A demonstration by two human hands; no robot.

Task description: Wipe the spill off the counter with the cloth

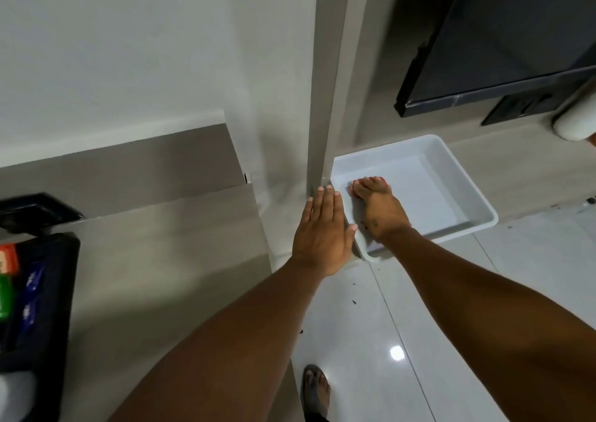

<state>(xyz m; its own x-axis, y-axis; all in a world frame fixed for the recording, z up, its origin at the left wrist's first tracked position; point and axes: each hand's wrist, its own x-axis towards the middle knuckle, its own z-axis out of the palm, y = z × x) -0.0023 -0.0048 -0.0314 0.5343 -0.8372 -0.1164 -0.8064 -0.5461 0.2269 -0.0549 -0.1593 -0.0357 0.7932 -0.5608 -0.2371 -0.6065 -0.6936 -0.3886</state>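
My right hand (379, 210) reaches down into a white plastic tray (464, 192) on the floor, its fingers closed over a small red cloth (352, 185) of which only a pink-red edge shows by the fingertips. Flat and with fingers extended, my left hand (322, 231) rests against the tray's left rim, beside the corner of the grey counter (161, 260). No spill is visible on the counter from here.
A black tray (64, 279) with coloured packets sits on the counter's left edge. A dark TV screen (503, 41) and a white cylinder (574, 121) are at the upper right. A grey pillar (325, 99) stands behind the white tray. My sandalled foot (316, 389) is on the glossy floor tiles.
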